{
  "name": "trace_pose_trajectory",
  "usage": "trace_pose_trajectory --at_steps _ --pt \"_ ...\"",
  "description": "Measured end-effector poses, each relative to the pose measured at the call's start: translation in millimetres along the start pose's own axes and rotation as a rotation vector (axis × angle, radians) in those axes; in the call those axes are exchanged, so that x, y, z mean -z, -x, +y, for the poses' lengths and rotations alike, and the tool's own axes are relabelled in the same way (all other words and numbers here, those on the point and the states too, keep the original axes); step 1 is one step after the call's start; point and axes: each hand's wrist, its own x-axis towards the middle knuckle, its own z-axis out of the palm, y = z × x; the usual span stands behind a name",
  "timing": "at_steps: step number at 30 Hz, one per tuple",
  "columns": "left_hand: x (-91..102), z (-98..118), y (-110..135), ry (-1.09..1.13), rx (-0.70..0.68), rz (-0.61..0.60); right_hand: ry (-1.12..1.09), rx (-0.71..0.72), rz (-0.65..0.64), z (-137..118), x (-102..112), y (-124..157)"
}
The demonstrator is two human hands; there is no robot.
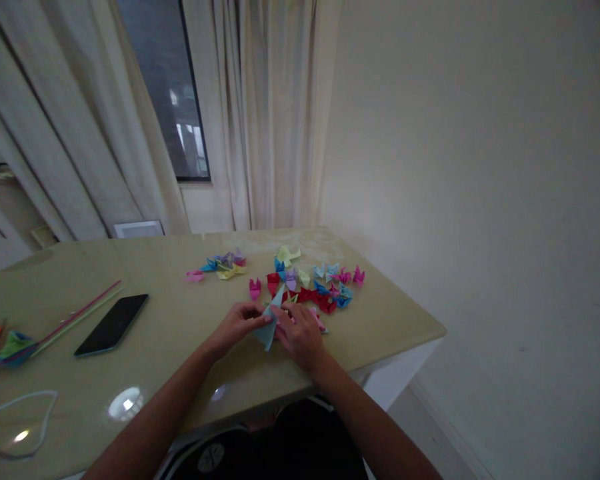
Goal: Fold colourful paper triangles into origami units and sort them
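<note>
My left hand (237,327) and my right hand (300,337) meet over a light blue folded paper (271,320) that lies on the glossy beige table (180,313). Both hands pinch the paper, fingers closed on its edges, with its pointed tip sticking up between them. Just beyond my hands lies a scatter of several small folded paper pieces (325,290) in red, pink, blue, green and purple. A second small cluster of folded pieces (225,265) sits farther left.
A black phone (113,325) lies face up at left, next to thin pink and green sticks (80,317). A folded paper shape (13,347) and a white cord (25,420) sit at the far left. The table's right edge (420,333) drops off near the wall. Curtains and a window stand behind.
</note>
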Motion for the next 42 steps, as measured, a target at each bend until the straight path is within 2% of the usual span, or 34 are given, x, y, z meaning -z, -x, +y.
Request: trace_pose_trajectory --at_steps 4,8,12,14,17,20,24,28,34,38,42 --pt "1.3 -5 0 -0.017 -0.004 -0.01 -0.007 0.016 0.07 3 0 2" --pt "-0.2 -4 -1 -0.078 -0.149 0.039 -0.165 -0.008 0.151 3 -3 5" --pt "-3.7 -4 -3 -0.225 -0.284 0.021 -0.412 -0.163 0.237 0 -2 4" --pt "-4.6 -5 -3 -0.313 -0.3 0.018 -0.489 -0.284 0.271 2 3 3" --pt "-5.4 -8 -2 -0.408 -0.308 0.087 -0.593 -0.464 0.316 16 15 -2" --pt "-7.9 -10 -3 -0.462 -0.336 0.157 -0.656 -0.459 0.323 40 28 -2" --pt "-14.3 -14 -7 -0.553 -0.451 0.204 -0.658 -0.269 0.228 71 41 11" --pt "-13.7 -21 -9 -0.768 -0.54 0.133 -0.62 -0.242 0.097 87 42 30" --pt "-8.1 -27 0 -1.088 -0.538 0.06 -0.383 -0.216 -0.061 86 30 39" --pt "-20.6 -27 3 -1.199 -0.463 -0.012 -0.255 -0.217 -0.178 80 28 39" --pt "-33.4 -30 0 -1.304 -0.454 -0.064 -0.235 -0.242 -0.228 74 34 37"
